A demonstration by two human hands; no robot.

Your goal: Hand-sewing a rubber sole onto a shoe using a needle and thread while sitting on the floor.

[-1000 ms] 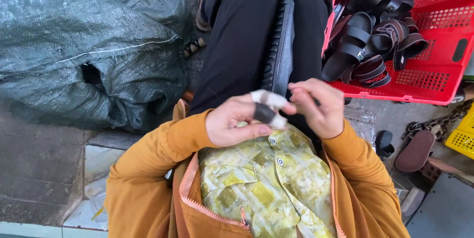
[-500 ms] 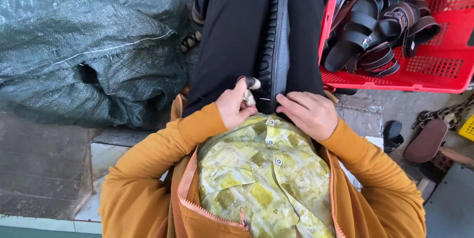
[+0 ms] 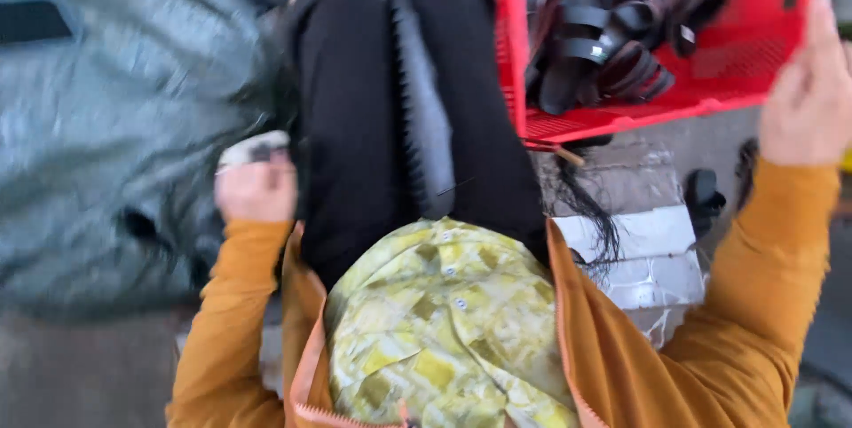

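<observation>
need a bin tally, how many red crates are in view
1. The red crate sits at the upper right, beside the person's right knee, with dark sandals piled inside. Its top edge is cut off, so others may lie out of frame.

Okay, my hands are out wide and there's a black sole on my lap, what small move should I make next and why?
Probably bring the right hand back to the black sole lying between the legs. That hand is raised and empty beside the red crate, while the left hand, out at the left, grips a small pale object, too blurred to identify. Nothing is steadying the sole.
</observation>
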